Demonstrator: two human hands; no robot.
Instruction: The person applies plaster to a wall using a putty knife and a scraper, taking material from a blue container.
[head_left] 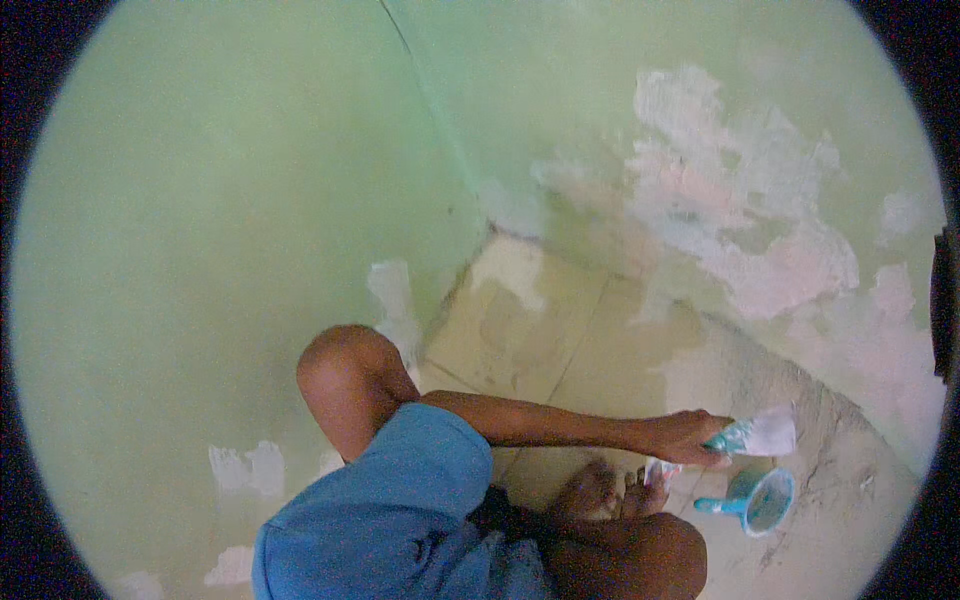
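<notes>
- The room shows one corner, where two pale green walls [230, 180] meet above a tiled floor [560, 340] of beige-yellow colour.
- The right-hand wall carries a large, uneven whitish patch [760, 240] with pinkish parts; smaller white smears [392, 295] are on the left-hand wall.
- The floor is stained and has pale marks, and along the right-hand wall there is a rough, greyish strip [820, 420].
- The left hand [685, 437] reaches across to the right, over the floor, with its fingers closed around the handle of a flat tool [768, 431], which is white on its wide end and green-white near the hand.
- A turquoise cup [742, 503] with a side handle stands on the floor, just beside the tool; its inside looks greyish.
- The right hand cannot be made out, so I cannot tell its grip.
- Blue clothing [370, 500] and a bent knee [350, 370] cover part of the floor.
- The feet [590, 490] are partly hidden and dim.
- At the right rim, a dark object [941, 305] is cut off; its kind is unclear.
- Whether the tool touches any surface, I cannot tell.
</notes>
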